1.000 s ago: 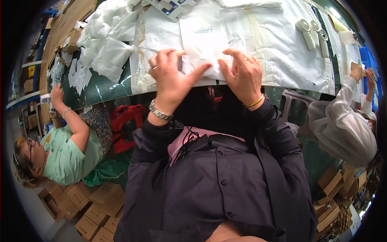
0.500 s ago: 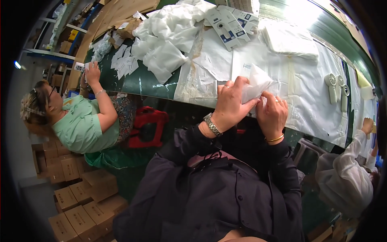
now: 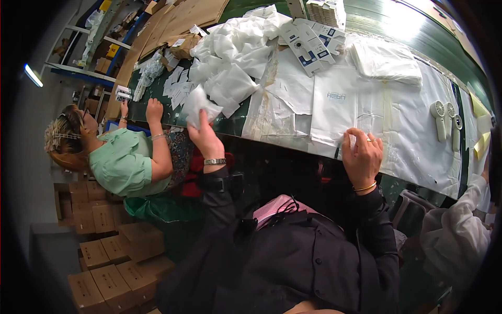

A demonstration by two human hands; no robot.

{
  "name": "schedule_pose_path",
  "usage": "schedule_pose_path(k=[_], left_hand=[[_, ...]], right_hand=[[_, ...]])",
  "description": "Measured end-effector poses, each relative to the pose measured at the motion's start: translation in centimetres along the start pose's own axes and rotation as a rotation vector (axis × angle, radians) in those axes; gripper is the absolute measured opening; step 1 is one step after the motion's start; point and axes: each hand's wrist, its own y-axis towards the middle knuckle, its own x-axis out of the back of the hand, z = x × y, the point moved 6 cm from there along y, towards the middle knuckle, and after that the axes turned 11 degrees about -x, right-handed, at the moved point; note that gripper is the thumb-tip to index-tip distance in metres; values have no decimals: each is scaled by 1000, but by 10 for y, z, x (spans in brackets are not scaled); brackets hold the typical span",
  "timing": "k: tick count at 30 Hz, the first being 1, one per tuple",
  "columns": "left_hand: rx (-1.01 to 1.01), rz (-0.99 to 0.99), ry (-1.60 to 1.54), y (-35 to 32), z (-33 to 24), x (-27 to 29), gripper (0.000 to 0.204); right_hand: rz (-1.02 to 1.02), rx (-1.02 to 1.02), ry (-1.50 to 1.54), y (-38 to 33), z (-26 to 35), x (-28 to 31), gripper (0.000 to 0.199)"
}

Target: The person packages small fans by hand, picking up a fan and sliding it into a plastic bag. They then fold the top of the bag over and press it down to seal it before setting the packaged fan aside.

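My left hand (image 3: 205, 137) is raised at the table edge on the left, closed on a folded white plastic bag (image 3: 201, 110); what the bag contains cannot be made out. Just beyond it lies a heap of similar white bags (image 3: 230, 52). My right hand (image 3: 362, 156) is at the table's front edge, fingers curled and pressed together. Its fingertips meet the near right corner of a flat white printed bag (image 3: 333, 107). Whether they pinch anything is hidden.
Flat printed box blanks (image 3: 308, 49) and a stack of white sheets (image 3: 386, 60) lie farther back. Several white handheld fans (image 3: 442, 120) are on the right. A co-worker in green (image 3: 128, 162) sits left, near stacked cartons (image 3: 107, 282); another person's white sleeve (image 3: 455, 235) shows right.
My left hand has moved left with the folded bag, away from my right hand. My right hand stays near the table edge, and the flat printed bag is now uncovered.
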Motion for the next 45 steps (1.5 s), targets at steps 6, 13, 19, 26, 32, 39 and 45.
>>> schedule_pose_path(k=[6, 13, 19, 26, 32, 39, 45], left_hand=[[61, 115, 70, 42, 54, 25, 38], [-65, 257, 467, 61, 76, 8, 51], [-188, 146, 574, 39, 56, 10, 59], [-368, 34, 821, 7, -5, 22, 56], [-378, 180, 613, -10, -22, 7, 47], [-324, 314, 506, -43, -35, -30, 40], [-320, 505, 458, -80, -52, -64, 36]], right_hand=[[-8, 9, 17, -1, -4, 4, 11], [34, -79, 147, -3, -8, 11, 14], [-93, -125, 134, 25, -54, 63, 20], [-254, -292, -584, 82, -166, 146, 39], [-86, -368, -695, 99, -239, 157, 60], [130, -400, -480, 99, -256, 150, 54], [194, -258, -449, 77, -199, 132, 53]])
